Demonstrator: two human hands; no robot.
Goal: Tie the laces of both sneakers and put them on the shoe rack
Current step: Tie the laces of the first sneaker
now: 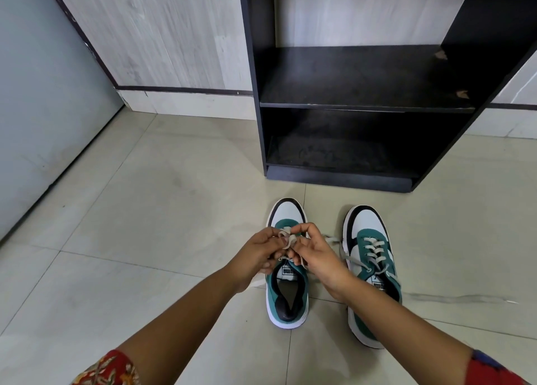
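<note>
Both hands — left hand (263, 252), right hand (315, 258) — pinch the left sneaker's laces (286, 240) between their fingers.

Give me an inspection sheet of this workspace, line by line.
Surface: pale glossy tiled floor, faint smudges.
Job's things: left green-and-white sneaker, its grey lace being tied; right green-and-white sneaker, lace loose and trailing; black wooden shoe rack, both visible shelves bare, chipped spots on the upper one.
Clutter: nothing seen.
Hands: left hand and right hand both pinching the left sneaker's lace.
Cables: nothing seen.
Surroundings: grey wood-grain wall panel, grey door at left.
</note>
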